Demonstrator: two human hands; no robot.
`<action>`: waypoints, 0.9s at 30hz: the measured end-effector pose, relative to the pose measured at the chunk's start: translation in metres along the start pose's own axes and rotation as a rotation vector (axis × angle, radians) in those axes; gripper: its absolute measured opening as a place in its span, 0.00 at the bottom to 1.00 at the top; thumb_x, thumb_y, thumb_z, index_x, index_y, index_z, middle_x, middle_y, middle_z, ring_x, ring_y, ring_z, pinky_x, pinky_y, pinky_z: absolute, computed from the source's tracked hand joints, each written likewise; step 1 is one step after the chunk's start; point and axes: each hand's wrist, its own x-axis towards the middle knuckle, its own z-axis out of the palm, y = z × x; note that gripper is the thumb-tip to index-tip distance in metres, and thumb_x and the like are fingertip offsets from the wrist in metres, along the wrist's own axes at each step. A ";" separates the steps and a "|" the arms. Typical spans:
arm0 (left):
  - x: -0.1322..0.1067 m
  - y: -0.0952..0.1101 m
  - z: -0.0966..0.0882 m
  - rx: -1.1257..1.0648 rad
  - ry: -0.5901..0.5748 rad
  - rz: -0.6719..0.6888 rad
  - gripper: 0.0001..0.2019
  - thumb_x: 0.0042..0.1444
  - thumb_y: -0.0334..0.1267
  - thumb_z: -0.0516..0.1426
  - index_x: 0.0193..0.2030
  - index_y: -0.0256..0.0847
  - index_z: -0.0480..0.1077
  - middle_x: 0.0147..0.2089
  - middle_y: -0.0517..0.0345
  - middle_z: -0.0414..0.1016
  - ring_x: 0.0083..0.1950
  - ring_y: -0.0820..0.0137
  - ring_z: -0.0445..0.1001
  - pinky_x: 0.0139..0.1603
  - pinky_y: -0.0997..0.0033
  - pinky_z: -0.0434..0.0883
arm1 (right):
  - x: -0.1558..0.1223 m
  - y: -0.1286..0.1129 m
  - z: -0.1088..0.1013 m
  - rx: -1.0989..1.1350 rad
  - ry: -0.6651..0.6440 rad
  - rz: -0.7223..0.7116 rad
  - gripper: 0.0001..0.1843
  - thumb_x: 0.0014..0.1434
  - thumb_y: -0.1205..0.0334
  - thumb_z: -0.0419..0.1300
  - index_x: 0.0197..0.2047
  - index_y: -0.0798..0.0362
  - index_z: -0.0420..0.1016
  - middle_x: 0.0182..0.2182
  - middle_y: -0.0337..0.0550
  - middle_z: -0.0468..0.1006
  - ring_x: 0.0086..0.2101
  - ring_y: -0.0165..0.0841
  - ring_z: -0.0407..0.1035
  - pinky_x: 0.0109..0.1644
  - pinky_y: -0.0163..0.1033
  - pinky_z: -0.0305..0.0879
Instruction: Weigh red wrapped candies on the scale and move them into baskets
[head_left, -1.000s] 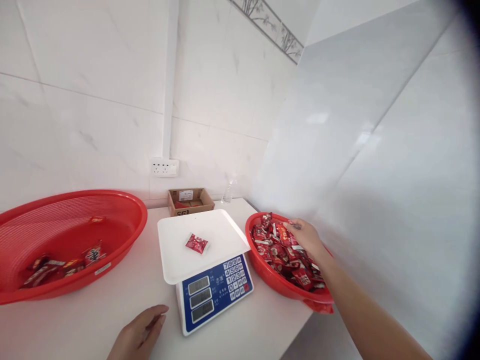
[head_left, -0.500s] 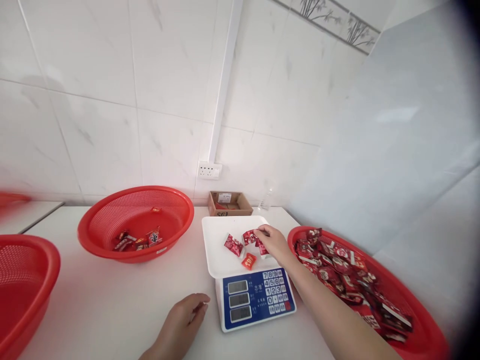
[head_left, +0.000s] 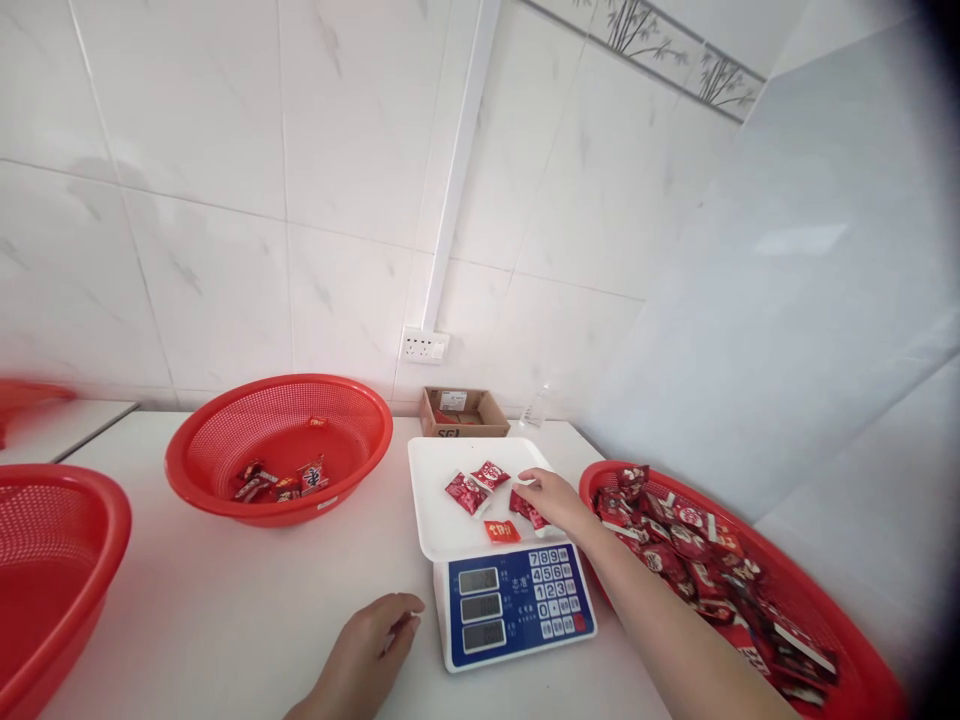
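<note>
Our right hand (head_left: 553, 498) lay on the white tray (head_left: 439, 535) of the scale (head_left: 517, 612), fingers bent down onto a red packet (head_left: 525, 503) at the tray's right side. We could not tell whether they pinched it. Three more packets (head_left: 466, 493) lay loose beside it, and our left hand (head_left: 369, 648) rested on the worktop (head_left: 225, 620) left of the scale, fingers loosely curled and holding nothing, with the heaped red basket (head_left: 825, 625) just right of the scale.

Three red baskets (head_left: 112, 500) (head_left: 277, 510) (head_left: 874, 675), one scale (head_left: 517, 605) with four visible packets (head_left: 466, 493), one cardboard box (head_left: 463, 430).
</note>
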 end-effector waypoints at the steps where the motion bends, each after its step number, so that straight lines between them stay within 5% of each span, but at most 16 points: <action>1: 0.000 -0.001 0.000 -0.002 0.001 -0.003 0.14 0.58 0.42 0.47 0.41 0.45 0.72 0.39 0.59 0.77 0.37 0.69 0.73 0.39 0.75 0.69 | -0.001 0.001 0.001 -0.018 -0.014 -0.012 0.18 0.52 0.54 0.55 0.44 0.53 0.72 0.42 0.47 0.76 0.41 0.36 0.70 0.43 0.37 0.61; 11: 0.002 -0.005 0.003 0.020 -0.027 -0.004 0.13 0.57 0.41 0.47 0.41 0.44 0.71 0.38 0.59 0.76 0.36 0.70 0.73 0.38 0.77 0.69 | -0.021 -0.009 -0.003 -0.140 -0.100 -0.034 0.17 0.48 0.59 0.59 0.43 0.50 0.71 0.31 0.39 0.77 0.24 0.30 0.69 0.28 0.33 0.56; 14: 0.004 -0.007 0.006 0.016 -0.021 0.001 0.12 0.56 0.40 0.48 0.40 0.44 0.72 0.38 0.58 0.76 0.36 0.71 0.73 0.37 0.78 0.69 | -0.023 -0.016 -0.007 -0.176 -0.068 -0.044 0.20 0.50 0.63 0.55 0.48 0.48 0.68 0.30 0.38 0.77 0.27 0.31 0.70 0.28 0.33 0.55; 20: 0.007 -0.016 0.009 0.038 -0.063 0.011 0.13 0.55 0.39 0.48 0.41 0.43 0.72 0.36 0.58 0.77 0.34 0.71 0.74 0.36 0.78 0.70 | -0.021 -0.036 -0.009 -0.503 -0.063 -0.196 0.31 0.52 0.66 0.50 0.59 0.38 0.59 0.46 0.46 0.71 0.41 0.38 0.70 0.35 0.36 0.58; 27: 0.010 -0.019 0.009 0.067 -0.073 0.028 0.13 0.55 0.40 0.49 0.40 0.43 0.72 0.36 0.58 0.77 0.34 0.71 0.74 0.36 0.79 0.70 | -0.024 -0.047 -0.024 -0.530 -0.205 -0.207 0.29 0.46 0.69 0.52 0.51 0.39 0.70 0.44 0.42 0.75 0.39 0.37 0.71 0.36 0.36 0.61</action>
